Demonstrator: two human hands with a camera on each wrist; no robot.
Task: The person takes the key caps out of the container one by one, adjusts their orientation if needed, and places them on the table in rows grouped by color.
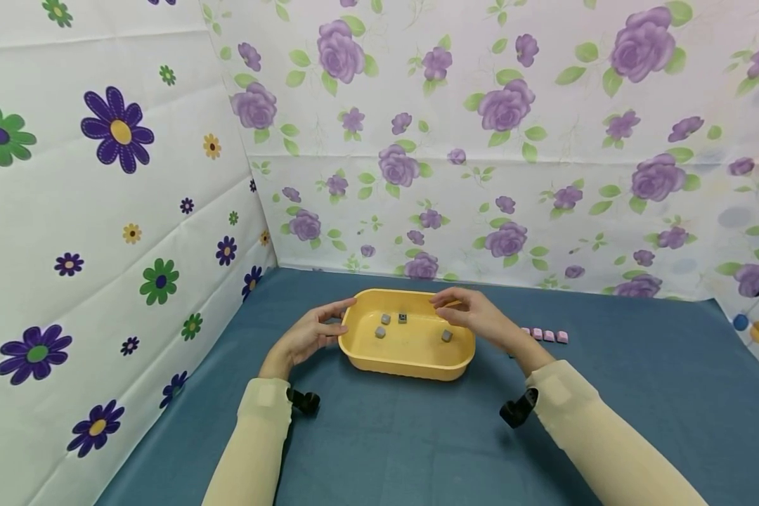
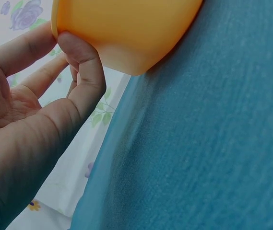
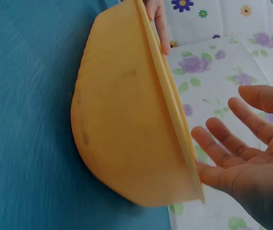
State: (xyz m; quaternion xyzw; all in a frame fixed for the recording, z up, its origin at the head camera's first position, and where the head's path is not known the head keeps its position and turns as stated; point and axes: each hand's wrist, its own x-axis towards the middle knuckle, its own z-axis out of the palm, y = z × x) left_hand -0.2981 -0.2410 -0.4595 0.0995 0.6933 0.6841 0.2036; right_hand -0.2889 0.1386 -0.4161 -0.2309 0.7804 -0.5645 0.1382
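A yellow plastic basin (image 1: 379,366) sits on the blue cloth. Inside lie several small grey keycap-like pieces, among them one nearest the right end (image 1: 446,336) and a darker one (image 1: 403,318) with a mark on it. At the basin's left end my left hand (image 1: 308,334) holds the rim, the thumb (image 2: 81,60) against the outer wall and the index finger at the edge. My right hand (image 1: 474,314) hovers over the right end with fingers spread and loosely bent. Nothing shows between them in the right wrist view, where its little finger (image 3: 213,175) is close to the rim.
A row of small pink keycap-like pieces (image 1: 548,336) lies right of the basin, partly hidden by the right forearm. Blue cloth (image 1: 405,436) covers the table. Flowered sheets (image 1: 379,140) hang behind and at the left. Each wrist wears a black camera (image 1: 517,409).
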